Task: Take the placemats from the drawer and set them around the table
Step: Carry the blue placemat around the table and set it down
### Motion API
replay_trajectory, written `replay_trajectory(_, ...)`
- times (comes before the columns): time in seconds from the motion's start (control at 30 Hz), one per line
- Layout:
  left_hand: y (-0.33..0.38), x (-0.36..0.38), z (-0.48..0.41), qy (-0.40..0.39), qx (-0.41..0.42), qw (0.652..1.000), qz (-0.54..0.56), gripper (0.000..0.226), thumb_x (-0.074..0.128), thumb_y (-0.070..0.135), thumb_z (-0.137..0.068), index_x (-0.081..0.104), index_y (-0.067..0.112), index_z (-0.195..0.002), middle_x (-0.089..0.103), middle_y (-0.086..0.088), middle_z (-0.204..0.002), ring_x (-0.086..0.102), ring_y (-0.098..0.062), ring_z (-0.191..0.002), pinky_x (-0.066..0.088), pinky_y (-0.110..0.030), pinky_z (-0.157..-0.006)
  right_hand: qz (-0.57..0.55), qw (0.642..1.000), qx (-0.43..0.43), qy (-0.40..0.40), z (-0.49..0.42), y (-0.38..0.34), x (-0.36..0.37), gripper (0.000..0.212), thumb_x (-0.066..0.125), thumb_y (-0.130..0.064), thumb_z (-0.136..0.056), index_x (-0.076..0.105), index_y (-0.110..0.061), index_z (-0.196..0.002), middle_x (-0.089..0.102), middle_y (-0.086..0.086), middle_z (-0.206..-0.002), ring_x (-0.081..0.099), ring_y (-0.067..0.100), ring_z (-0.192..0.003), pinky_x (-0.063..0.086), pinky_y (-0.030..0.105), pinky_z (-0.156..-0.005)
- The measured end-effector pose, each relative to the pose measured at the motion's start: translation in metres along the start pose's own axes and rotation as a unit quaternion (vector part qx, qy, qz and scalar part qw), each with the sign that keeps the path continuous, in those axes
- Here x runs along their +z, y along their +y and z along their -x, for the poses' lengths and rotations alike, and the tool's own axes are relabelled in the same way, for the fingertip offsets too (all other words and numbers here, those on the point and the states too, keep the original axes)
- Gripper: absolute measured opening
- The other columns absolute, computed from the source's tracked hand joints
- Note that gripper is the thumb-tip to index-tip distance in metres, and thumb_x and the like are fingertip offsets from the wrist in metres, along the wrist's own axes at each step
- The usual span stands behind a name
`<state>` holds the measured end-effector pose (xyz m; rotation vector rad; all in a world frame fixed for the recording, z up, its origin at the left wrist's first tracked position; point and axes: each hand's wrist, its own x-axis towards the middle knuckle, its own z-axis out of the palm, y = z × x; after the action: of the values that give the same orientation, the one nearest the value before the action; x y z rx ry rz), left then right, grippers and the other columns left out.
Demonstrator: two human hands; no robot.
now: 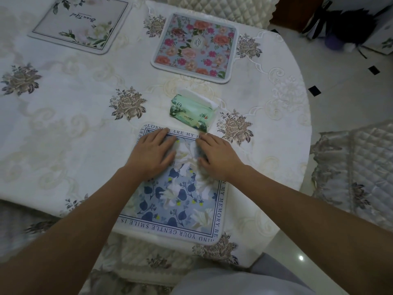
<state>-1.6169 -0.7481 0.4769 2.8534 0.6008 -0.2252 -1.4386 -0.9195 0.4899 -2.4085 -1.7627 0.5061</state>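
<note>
A blue placemat (180, 205) with white flowers and a lettered border lies flat at the near edge of the round table (63, 124), its near corner hanging a little over the rim. My left hand (154, 153) and my right hand (217, 157) both rest palm down on its far half, fingers spread and flat, gripping nothing. A second placemat (195, 47) with pink and orange roses lies at the far side. A third, pale placemat (81, 22) with white blooms and script lies at the far left.
A green tissue pack (192, 111) sits just beyond the blue mat, close to my right fingertips. Quilted chairs stand at the right (357, 167) and at the far side (221, 6). Tiled floor (340, 92) lies to the right, with dark bags in the far corner.
</note>
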Motion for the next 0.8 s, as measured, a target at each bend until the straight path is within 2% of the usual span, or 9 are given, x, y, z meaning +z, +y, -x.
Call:
replay_trajectory(0.13,-0.035,-0.002,0.02,-0.011,-0.05,0.999,-0.014,0.066,0.017,0.056,-0.098,0.035,0.024,-0.153,0.028,-0.006,-0.162,0.027,-0.026,-0.147,0.028,-0.044,-0.114,0.003,0.999,0.037,0.0,0.026,0.023,0.003,0.059,0.045,-0.033,-0.097,0.031,-0.016,-0.151,0.026,0.002,-0.159,0.023,0.025,-0.145,0.018,0.041,-0.117)
replay_trajectory(0.27,-0.05,-0.006,0.03,-0.03,-0.077,0.996,-0.029,0.07,0.016,0.06,-0.097,0.036,0.022,-0.153,0.03,-0.008,-0.161,0.03,-0.03,-0.145,0.029,-0.046,-0.115,0.011,0.999,0.049,0.01,0.044,0.033,0.004,0.058,0.047,-0.034,-0.096,0.033,-0.014,-0.149,0.031,0.005,-0.157,0.026,0.027,-0.145,0.02,0.043,-0.118)
replay_trajectory(0.37,-0.037,-0.01,0.024,-0.018,-0.054,0.998,-0.022,0.067,0.021,0.057,-0.097,0.047,0.018,-0.145,0.039,-0.013,-0.155,0.036,-0.033,-0.141,0.032,-0.048,-0.111,-0.013,0.999,0.042,0.016,0.033,0.019,0.004,0.056,0.045,-0.034,-0.095,0.038,-0.014,-0.147,0.033,0.006,-0.156,0.028,0.028,-0.143,0.02,0.043,-0.117)
replay_trajectory(0.47,-0.013,-0.014,0.011,0.001,-0.008,1.0,-0.001,0.06,0.026,0.052,-0.099,0.046,0.019,-0.144,0.037,-0.013,-0.155,0.035,-0.033,-0.141,0.03,-0.048,-0.112,-0.024,1.0,0.006,0.017,0.012,-0.001,0.004,0.056,0.049,-0.032,-0.094,0.038,-0.015,-0.147,0.032,0.006,-0.156,0.028,0.027,-0.142,0.019,0.042,-0.116)
replay_trajectory(0.57,0.004,-0.012,0.001,-0.007,0.016,1.0,-0.003,0.064,0.023,0.053,-0.098,0.044,0.019,-0.147,0.036,-0.013,-0.157,0.033,-0.033,-0.143,0.027,-0.048,-0.114,-0.011,1.0,0.001,-0.003,-0.003,-0.013,0.007,0.058,0.044,-0.035,-0.095,0.033,-0.016,-0.149,0.028,0.005,-0.158,0.022,0.026,-0.145,0.015,0.043,-0.118)
replay_trajectory(0.7,-0.009,-0.006,0.01,-0.014,-0.036,0.999,-0.001,0.062,0.023,0.055,-0.099,0.04,0.022,-0.15,0.032,-0.011,-0.159,0.03,-0.031,-0.145,0.027,-0.047,-0.114,-0.001,1.0,0.017,0.005,0.002,-0.007,0.01,0.058,0.043,-0.035,-0.095,0.035,-0.015,-0.149,0.029,0.004,-0.158,0.023,0.025,-0.145,0.016,0.043,-0.118)
replay_trajectory(0.8,-0.023,-0.005,0.037,0.005,-0.067,0.997,0.03,0.059,0.029,0.051,-0.1,0.046,0.018,-0.146,0.037,-0.012,-0.156,0.035,-0.03,-0.141,0.036,-0.046,-0.11,0.0,0.999,0.035,0.006,0.024,0.009,0.01,0.058,0.044,-0.035,-0.096,0.033,-0.015,-0.149,0.027,0.005,-0.159,0.022,0.026,-0.146,0.017,0.044,-0.119)
